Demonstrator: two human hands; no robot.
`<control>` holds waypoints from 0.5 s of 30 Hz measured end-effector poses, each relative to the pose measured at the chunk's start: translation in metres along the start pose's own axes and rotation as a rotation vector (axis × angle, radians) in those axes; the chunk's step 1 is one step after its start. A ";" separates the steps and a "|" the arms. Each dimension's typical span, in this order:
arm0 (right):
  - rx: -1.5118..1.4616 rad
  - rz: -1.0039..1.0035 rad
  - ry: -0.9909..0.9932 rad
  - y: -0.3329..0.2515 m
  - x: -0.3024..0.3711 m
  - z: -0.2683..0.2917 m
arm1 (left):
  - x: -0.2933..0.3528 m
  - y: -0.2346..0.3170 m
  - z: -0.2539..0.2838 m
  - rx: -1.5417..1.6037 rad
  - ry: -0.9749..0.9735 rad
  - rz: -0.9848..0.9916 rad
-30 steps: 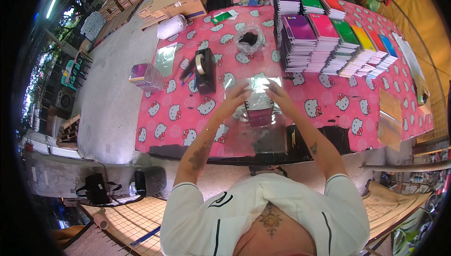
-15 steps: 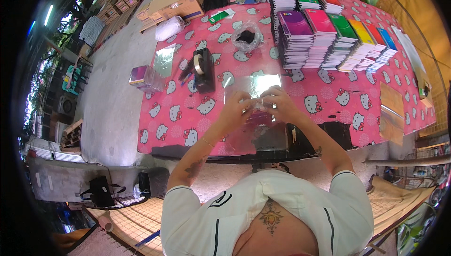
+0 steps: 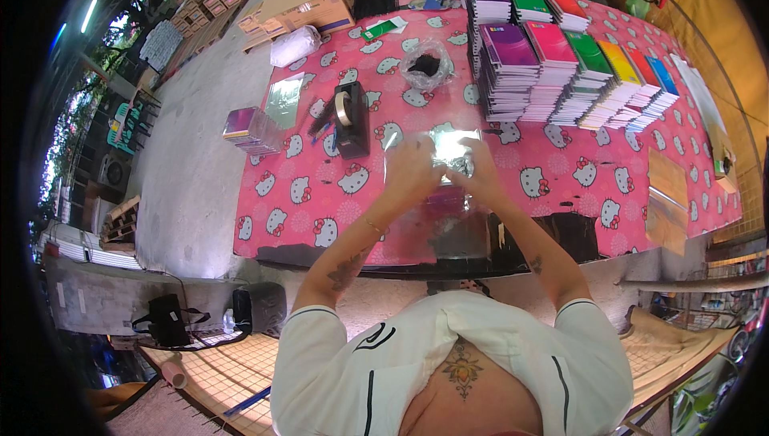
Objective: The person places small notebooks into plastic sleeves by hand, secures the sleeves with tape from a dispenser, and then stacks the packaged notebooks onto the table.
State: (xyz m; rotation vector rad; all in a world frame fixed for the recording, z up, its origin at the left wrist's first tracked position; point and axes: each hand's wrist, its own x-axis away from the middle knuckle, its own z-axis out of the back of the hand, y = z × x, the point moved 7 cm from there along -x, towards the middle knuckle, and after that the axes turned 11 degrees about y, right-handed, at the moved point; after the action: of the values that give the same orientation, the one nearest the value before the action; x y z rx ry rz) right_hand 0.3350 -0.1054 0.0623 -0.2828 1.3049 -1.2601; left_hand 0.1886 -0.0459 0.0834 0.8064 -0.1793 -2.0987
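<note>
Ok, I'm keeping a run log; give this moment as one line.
left hand: at clear plastic; right hand: at same plastic; near hands: purple item; leftward: black tape dispenser; rightward: notebook stacks

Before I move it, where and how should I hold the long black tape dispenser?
Grip the dispenser, probably across its near end, from the right: its narrow body runs toward you, the pale tape roll fills the far part, pen-like items lie left.

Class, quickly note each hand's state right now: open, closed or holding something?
Left hand: at the clear plastic; whether it grips cannot be told.
Right hand: there too, grip also unclear.
</note>
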 end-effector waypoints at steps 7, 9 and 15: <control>-0.548 -0.760 -0.007 0.036 0.025 -0.022 | 0.003 -0.123 -0.004 0.639 0.235 0.487; -0.521 -0.718 -0.016 0.033 0.028 -0.025 | 0.017 -0.204 0.036 0.364 0.426 0.576; -0.502 -0.651 -0.031 0.043 0.027 -0.027 | 0.040 -0.263 0.019 0.935 0.381 0.960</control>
State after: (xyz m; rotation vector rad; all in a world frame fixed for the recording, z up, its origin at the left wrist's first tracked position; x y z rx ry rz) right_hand 0.3291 -0.0979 0.0054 -1.1518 1.5518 -1.4219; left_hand -0.0176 0.0841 -0.0254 1.2840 -1.1357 -0.8616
